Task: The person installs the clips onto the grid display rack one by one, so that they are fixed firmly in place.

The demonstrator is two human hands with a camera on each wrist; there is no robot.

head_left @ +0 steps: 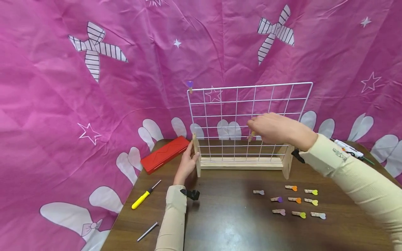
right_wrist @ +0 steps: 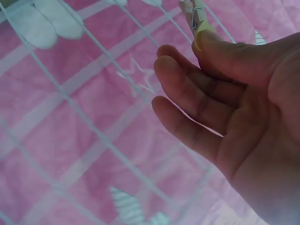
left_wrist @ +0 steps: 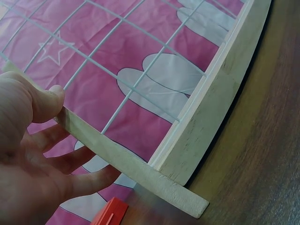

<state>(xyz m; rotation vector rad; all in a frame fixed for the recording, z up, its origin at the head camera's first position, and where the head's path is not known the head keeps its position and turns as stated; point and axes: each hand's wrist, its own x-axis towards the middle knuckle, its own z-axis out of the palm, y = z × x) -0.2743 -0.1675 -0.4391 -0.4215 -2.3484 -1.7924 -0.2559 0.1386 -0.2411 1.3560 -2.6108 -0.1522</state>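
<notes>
A white wire grid (head_left: 255,85) stands upright in a wooden base (head_left: 242,167). My left hand (head_left: 186,165) grips the base's left side post (left_wrist: 131,166), thumb on one face and fingers around the other. Between thumb and forefinger, my right hand (head_left: 276,129) pinches a small wooden clothespin (right_wrist: 199,23) with a yellow heart, in front of the lower middle of the grid. The other fingers of that hand are loosely bent in the right wrist view. A clothespin with a purple heart (head_left: 190,84) is clipped at the grid's top left corner.
Several heart clothespins (head_left: 294,200) lie in loose rows at the front right of the table. A red case (head_left: 164,155), a yellow-handled screwdriver (head_left: 141,200) and a metal rod (head_left: 147,232) lie on the left. A white tool (head_left: 348,148) is at the back right, before a pink curtain (head_left: 141,69).
</notes>
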